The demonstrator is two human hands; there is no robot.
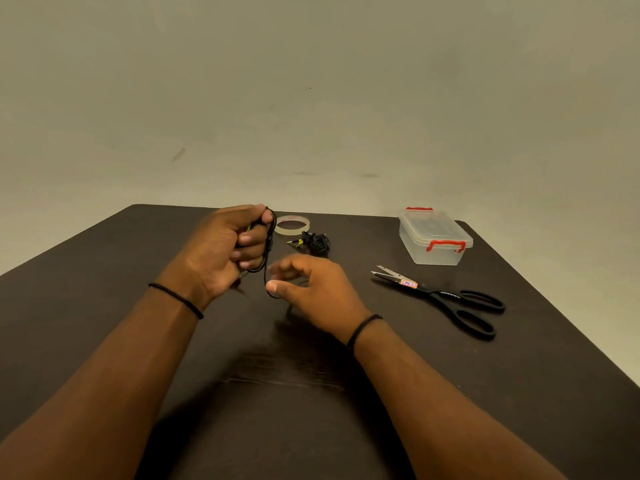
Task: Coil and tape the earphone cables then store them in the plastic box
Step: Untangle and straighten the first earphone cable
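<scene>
Gripping a black earphone cable (268,244) in curled fingers, the left hand (221,251) is raised above the middle of the dark table (519,375). Loops of the cable wrap around its fingers, and one strand drops from them to the right hand (311,289). The right hand sits just right of and nearer than the left; its thumb and forefinger are close together around the strand, though motion blur leaves it unclear whether they really pinch it. The two hands are apart, joined only by the cable.

A second earphone bundle (313,242) lies already bunched up on the table toward the far edge, its plug pointing left. Just beside it, nearer the far edge, lies a roll of clear tape (292,225), flat on the table. The plastic box (434,237) stands by the far right corner, with its clear lid on and red latches at both ends. A pair of black scissors (446,299) lies near the right edge, in front of the box, blades slightly apart and pointing left. Each wrist carries a thin black band.
</scene>
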